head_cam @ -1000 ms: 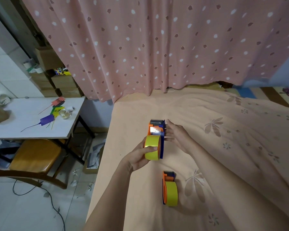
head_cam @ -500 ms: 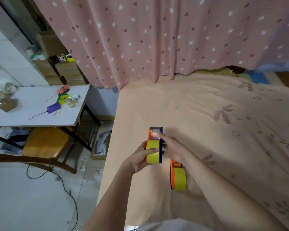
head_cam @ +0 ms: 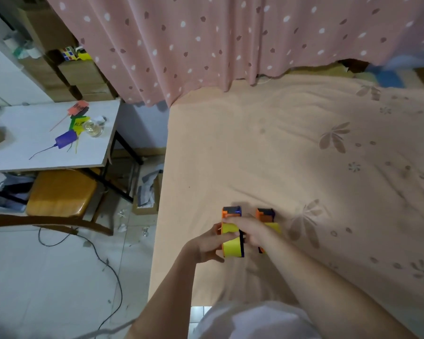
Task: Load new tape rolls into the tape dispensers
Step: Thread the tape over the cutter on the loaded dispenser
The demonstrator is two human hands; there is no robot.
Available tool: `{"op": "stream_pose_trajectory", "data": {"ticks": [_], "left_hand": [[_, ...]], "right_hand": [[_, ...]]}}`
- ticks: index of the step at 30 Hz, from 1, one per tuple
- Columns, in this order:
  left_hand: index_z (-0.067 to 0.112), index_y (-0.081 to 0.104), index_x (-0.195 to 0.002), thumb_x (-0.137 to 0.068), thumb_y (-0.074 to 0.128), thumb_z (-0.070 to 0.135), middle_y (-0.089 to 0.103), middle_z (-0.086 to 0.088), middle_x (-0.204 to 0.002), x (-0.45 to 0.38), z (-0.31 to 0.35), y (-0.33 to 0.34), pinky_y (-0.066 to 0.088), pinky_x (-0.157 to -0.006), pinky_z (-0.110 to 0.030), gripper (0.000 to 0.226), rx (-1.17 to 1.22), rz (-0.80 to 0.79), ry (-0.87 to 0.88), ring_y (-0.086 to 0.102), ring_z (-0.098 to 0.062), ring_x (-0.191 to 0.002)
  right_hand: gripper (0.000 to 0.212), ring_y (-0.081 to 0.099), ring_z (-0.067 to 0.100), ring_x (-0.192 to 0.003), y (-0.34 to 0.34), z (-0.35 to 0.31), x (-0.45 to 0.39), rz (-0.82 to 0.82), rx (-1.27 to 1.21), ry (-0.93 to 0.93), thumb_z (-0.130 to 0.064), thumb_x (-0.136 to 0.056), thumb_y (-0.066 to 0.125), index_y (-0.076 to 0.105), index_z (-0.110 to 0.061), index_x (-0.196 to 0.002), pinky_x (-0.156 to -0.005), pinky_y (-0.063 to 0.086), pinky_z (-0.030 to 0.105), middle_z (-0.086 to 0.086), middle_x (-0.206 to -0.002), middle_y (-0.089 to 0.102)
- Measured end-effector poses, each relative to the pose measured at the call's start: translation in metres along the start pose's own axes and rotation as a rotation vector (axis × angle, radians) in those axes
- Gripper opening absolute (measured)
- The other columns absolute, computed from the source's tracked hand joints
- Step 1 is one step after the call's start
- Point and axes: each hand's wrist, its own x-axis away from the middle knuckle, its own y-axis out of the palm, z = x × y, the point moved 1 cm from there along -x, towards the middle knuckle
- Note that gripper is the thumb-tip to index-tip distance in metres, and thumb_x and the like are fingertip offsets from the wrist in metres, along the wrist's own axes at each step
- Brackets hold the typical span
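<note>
your right hand [head_cam: 251, 230] hides most of second dispenser [head_cam: 265, 214] | held dispenser [head_cam: 232, 232] long axis points away from you | left hand [head_cam: 207, 244] and right both grip it

Bed [head_cam: 291, 155] with peach floral sheet fills centre and right of frame. On it, lower centre: second tape dispenser [head_cam: 266, 215], orange and blue with yellow roll, partly hidden by a forearm. Held dispenser [head_cam: 231, 231] possibly touching the sheet, can't tell.
</note>
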Motion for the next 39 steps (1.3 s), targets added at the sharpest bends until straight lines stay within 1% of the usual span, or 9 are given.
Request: {"op": "stream_pose_trajectory", "data": {"ticks": [8, 12, 18, 23, 26, 30, 34, 36, 39], "left_hand": [[0.024, 0.047, -0.137, -0.066, 0.087, 0.048, 0.066, 0.000, -0.129, -0.022, -0.005, -0.005, 0.054, -0.099, -0.048, 0.085, -0.007, -0.008, -0.049, 0.068, -0.020, -0.114], [0.029, 0.053, -0.125, -0.073, 0.082, 0.044, 0.067, 0.001, -0.125, -0.032, -0.001, -0.005, 0.053, -0.100, -0.051, 0.061, -0.028, 0.013, -0.060, 0.066, -0.021, -0.114], [0.031, 0.055, -0.122, -0.075, 0.082, 0.043, 0.066, 0.003, -0.123, -0.047, 0.003, -0.008, 0.055, -0.097, -0.044, 0.056, -0.064, 0.015, -0.103, 0.065, -0.018, -0.113], [0.032, 0.056, -0.110, -0.084, 0.078, 0.033, 0.068, 0.003, -0.116, -0.057, 0.006, -0.005, 0.056, -0.095, -0.041, 0.035, -0.044, -0.009, -0.092, 0.068, -0.018, -0.107], [0.026, 0.057, -0.120, -0.080, 0.081, 0.036, 0.069, -0.002, -0.120, -0.063, 0.008, -0.007, 0.056, -0.097, -0.044, 0.048, -0.053, -0.006, -0.085, 0.068, -0.022, -0.110], [0.021, 0.055, -0.126, -0.073, 0.083, 0.040, 0.068, -0.005, -0.123, -0.067, 0.012, -0.009, 0.058, -0.094, -0.041, 0.063, -0.066, -0.029, -0.106, 0.068, -0.022, -0.111], [0.018, 0.055, -0.130, -0.058, 0.082, 0.047, 0.068, -0.007, -0.125, -0.068, 0.015, -0.008, 0.058, -0.094, -0.041, 0.083, -0.091, -0.017, -0.116, 0.068, -0.023, -0.113], [0.018, 0.058, -0.127, -0.056, 0.082, 0.047, 0.069, -0.006, -0.123, -0.070, 0.014, -0.006, 0.059, -0.092, -0.040, 0.080, -0.113, 0.003, -0.117, 0.068, -0.023, -0.112], [0.016, 0.063, -0.123, -0.068, 0.082, 0.040, 0.070, -0.006, -0.120, -0.074, 0.012, -0.002, 0.057, -0.094, -0.040, 0.063, -0.166, 0.042, -0.112, 0.067, -0.022, -0.111]], "right_hand": [[0.039, 0.070, 0.031, -0.100, 0.003, 0.015, -0.027, 0.077, 0.050, 0.187, -0.034, -0.079, 0.072, 0.070, -0.015, -0.113, -0.093, 0.057, 0.045, 0.012, -0.110, 0.073], [0.030, 0.070, 0.032, -0.096, 0.002, 0.007, -0.025, 0.134, 0.027, 0.189, -0.029, -0.085, 0.068, 0.071, -0.012, -0.110, -0.086, 0.059, 0.042, 0.013, -0.106, 0.073], [0.030, 0.070, 0.035, -0.096, -0.002, 0.003, -0.039, 0.175, -0.008, 0.218, -0.025, -0.086, 0.066, 0.068, -0.010, -0.111, -0.088, 0.059, 0.049, 0.016, -0.105, 0.073], [0.025, 0.061, 0.027, -0.088, 0.003, -0.009, -0.042, 0.268, 0.088, 0.242, -0.026, -0.096, 0.054, 0.061, -0.010, -0.113, -0.090, 0.053, 0.037, 0.011, -0.098, 0.064], [0.019, 0.057, 0.028, -0.116, 0.004, -0.015, -0.041, 0.269, 0.154, 0.261, -0.021, -0.103, 0.042, 0.052, -0.013, -0.117, -0.106, 0.046, 0.033, 0.008, -0.101, 0.055], [0.020, 0.055, 0.025, -0.092, 0.002, -0.015, -0.049, 0.337, 0.282, 0.188, -0.023, -0.097, 0.049, 0.056, -0.009, -0.110, -0.083, 0.048, 0.031, 0.008, -0.091, 0.057], [0.022, 0.062, 0.025, -0.099, 0.002, -0.022, -0.051, 0.316, 0.560, 0.223, -0.018, -0.099, 0.045, 0.055, -0.007, -0.115, -0.087, 0.051, 0.031, 0.011, -0.102, 0.065], [0.029, 0.063, 0.025, -0.113, 0.002, -0.026, -0.049, 0.305, 0.737, 0.233, -0.013, -0.101, 0.042, 0.054, -0.004, -0.125, -0.093, 0.050, 0.030, 0.013, -0.120, 0.065], [0.037, 0.062, 0.026, -0.116, 0.004, -0.027, -0.046, 0.272, 0.843, 0.259, -0.023, -0.102, 0.046, 0.055, 0.000, -0.130, -0.090, 0.050, 0.031, 0.013, -0.126, 0.065]]}}
